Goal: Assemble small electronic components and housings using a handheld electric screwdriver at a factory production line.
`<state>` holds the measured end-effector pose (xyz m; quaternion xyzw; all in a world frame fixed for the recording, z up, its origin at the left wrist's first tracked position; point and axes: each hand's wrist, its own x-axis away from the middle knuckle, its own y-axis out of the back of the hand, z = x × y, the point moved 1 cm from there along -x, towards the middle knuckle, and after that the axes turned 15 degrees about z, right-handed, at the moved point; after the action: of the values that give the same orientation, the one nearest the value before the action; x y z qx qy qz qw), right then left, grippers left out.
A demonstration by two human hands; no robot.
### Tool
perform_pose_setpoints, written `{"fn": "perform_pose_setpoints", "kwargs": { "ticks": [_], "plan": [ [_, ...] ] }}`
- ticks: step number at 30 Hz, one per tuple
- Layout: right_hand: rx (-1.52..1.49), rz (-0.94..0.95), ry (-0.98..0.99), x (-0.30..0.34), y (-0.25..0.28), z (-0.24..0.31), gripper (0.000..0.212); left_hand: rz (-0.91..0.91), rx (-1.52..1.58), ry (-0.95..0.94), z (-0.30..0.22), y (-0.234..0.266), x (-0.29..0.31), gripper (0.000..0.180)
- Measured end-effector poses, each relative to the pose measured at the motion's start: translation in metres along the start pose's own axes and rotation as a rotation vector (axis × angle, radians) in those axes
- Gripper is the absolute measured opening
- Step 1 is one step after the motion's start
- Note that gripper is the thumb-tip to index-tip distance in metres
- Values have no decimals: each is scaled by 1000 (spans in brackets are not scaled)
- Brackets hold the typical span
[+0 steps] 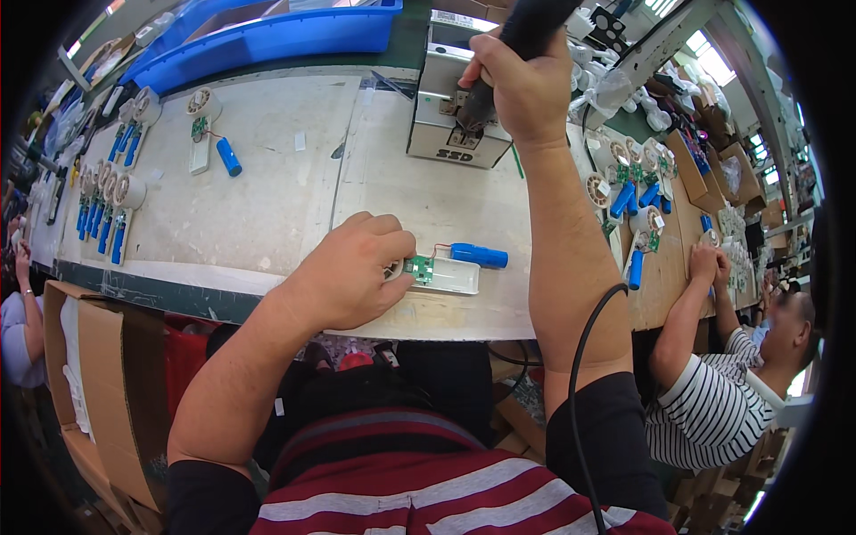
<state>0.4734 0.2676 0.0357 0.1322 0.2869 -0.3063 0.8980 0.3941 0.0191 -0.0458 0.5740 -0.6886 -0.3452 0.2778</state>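
Fingers closed, my left hand (pixel 357 272) grips the round head of a small fan unit, mostly hidden under it. From that hand extend the unit's green circuit board (pixel 420 268) and open white handle shell (pixel 456 278), lying on the worktable. Thin red wires run from the board to a blue cylindrical battery (pixel 480 256) beside the shell. My right hand (pixel 533 94) is wrapped round a black electric screwdriver (pixel 537 25), held tilted. Its lower end is down at the front opening of a boxy silver-and-white screw feeder (pixel 439 71); the bit's tip is hard to make out.
More fan units with blue batteries stand at the left (pixel 116 201) and right (pixel 631 183); one unit (pixel 200 134) lies apart. A blue bin (pixel 294 34) is at the back. A black cable (pixel 581 357) crosses my right arm. At right, a co-worker (pixel 713 392) handles parts.
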Motion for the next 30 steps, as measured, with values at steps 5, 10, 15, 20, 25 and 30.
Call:
{"fn": "perform_pose_setpoints", "kwargs": {
  "ticks": [5, 10, 15, 20, 25, 30],
  "plan": [
    [16, -13, 57, -1, -11, -1, 51, -8, -3, 4, -2, 1, 2, 19],
    [28, -123, 103, 7, -3, -5, 46, -6, -1, 1, 3, -2, 3, 20],
    [1, -129, 44, 33, -2, 3, 53, 4, -6, -3, 2, -3, 0, 19],
    [-101, -76, 118, 83, -27, 42, 64, -13, 1, -21, 4, -1, 2, 20],
    [-139, 11, 60, 131, -51, 52, 68, -17, 15, -28, 4, -2, 0, 21],
    [-228, 21, 13, 144, -60, 46, 70, -22, 11, -19, 2, -2, 1, 19]
  ]
}}
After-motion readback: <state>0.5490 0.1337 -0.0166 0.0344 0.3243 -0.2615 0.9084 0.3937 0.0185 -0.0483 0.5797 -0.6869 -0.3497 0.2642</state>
